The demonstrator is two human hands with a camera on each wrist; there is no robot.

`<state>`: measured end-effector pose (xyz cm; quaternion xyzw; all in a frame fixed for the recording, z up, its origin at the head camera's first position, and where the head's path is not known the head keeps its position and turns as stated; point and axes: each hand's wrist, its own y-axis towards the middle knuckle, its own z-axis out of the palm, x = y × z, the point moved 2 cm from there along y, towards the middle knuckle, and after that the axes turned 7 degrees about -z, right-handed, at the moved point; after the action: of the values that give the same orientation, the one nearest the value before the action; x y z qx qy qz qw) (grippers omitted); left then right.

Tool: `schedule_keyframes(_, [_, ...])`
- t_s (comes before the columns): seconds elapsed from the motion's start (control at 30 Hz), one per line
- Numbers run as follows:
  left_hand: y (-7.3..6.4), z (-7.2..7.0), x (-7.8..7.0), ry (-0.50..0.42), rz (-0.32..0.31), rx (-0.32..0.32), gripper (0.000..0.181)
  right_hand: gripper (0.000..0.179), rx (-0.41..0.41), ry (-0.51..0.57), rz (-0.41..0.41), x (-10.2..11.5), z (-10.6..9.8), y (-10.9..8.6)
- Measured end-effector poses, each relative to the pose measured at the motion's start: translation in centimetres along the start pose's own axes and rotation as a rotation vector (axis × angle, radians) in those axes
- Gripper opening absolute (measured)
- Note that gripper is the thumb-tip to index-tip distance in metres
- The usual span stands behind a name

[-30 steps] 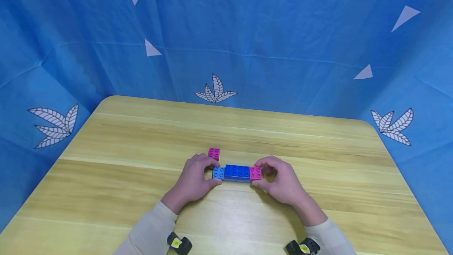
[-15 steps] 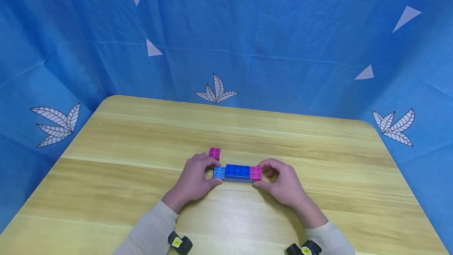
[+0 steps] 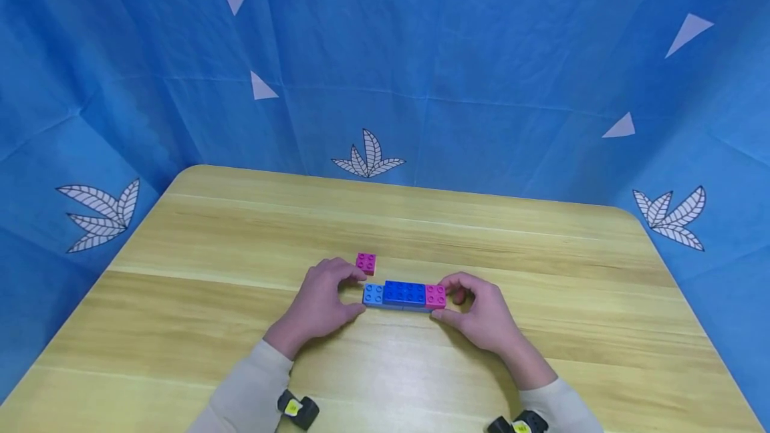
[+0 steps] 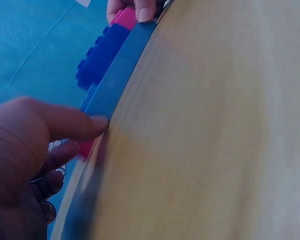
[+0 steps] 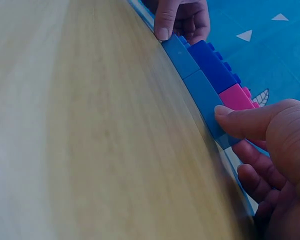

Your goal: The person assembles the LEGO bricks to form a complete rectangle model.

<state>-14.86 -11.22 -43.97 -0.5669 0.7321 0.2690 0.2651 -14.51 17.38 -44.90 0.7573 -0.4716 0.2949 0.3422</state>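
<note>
Two light blue bricks point(image 5: 184, 60) lie end to end as a bottom row on the table. On top sits a dark blue brick point(image 3: 405, 293), with a pink brick point(image 3: 435, 295) beside it at the right end. Bare studs point(image 3: 373, 294) show at the row's left end. My right hand point(image 3: 478, 313) pinches the right end between thumb and fingers, the thumb on the lower light blue brick. My left hand point(image 3: 319, 303) is at the left end, thumb and index finger spread apart, just off the bricks in the head view.
A separate magenta brick point(image 3: 365, 263) lies behind the row's left end, close to the left index finger. The wooden table point(image 3: 385, 373) reaches back to a blue cloth point(image 3: 481, 52) with white leaf and triangle prints.
My left hand has let go of the row's left end and drawn back slightly to the left. The right hand keeps its pinch, and the bricks stay in place.
</note>
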Motion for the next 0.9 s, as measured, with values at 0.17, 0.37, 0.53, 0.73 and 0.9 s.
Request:
schedule_keyframes(0.17, [0.4,-0.8,0.4,0.0,0.017,-0.033,0.039,0.035,0.008,0.008,0.019,-0.1,-0.1,0.0])
schedule_keyframes(0.37, [1.2,-1.1,0.7,0.03,-0.004,-0.083,0.04,0.035,0.016,0.015,0.027,-0.1,-0.2,0.0])
schedule_keyframes(0.53, [2.0,-1.1,0.7,0.055,-0.04,-0.075,0.044,0.036,0.019,0.014,0.019,-0.1,-0.2,0.0])
schedule_keyframes(0.73, [3.0,-0.9,0.8,0.084,-0.055,-0.055,0.05,0.036,0.016,0.019,0.004,-0.1,-0.2,0.1])
schedule_keyframes(0.9, [3.6,-0.7,0.9,0.081,-0.059,-0.03,0.049,0.037,0.016,0.019,0.009,-0.2,-0.2,0.1])
